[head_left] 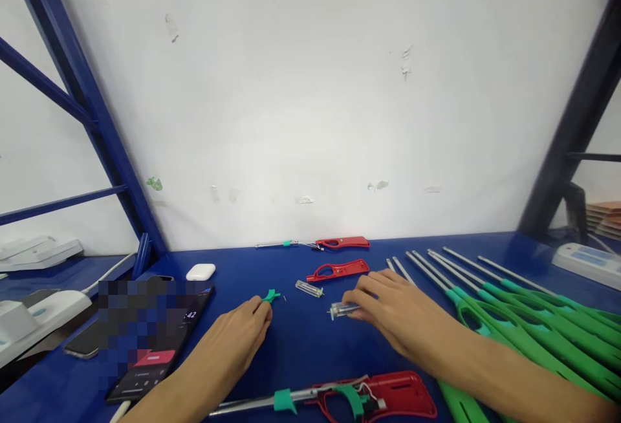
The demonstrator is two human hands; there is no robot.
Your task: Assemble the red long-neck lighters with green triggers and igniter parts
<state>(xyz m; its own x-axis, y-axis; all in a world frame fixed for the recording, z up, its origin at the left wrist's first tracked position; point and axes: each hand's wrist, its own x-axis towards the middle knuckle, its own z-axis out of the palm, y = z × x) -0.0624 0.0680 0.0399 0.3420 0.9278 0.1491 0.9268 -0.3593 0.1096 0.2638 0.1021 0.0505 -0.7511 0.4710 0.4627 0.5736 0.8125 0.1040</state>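
My left hand (245,329) lies on the blue table (301,345), its fingertips pinched on a small teal plastic piece (270,295). My right hand (388,310) rests to the right of it, fingers closed on a small clear tube part (342,310). Another clear tube part (309,289) lies loose just beyond, between the hands. A partly built red lighter (359,397) with a teal trigger, visible wires and a metal rod lies at the near edge. Two red handle shells, one (338,270) closer and one (342,242) near the wall, lie further back.
Several green long-nosed lighters (514,319) are lined up at the right. A phone (160,339) and a white earbud case (200,271) lie at the left. White power strips sit at the far left (33,310) and far right (587,261). Blue shelf posts flank a white wall.
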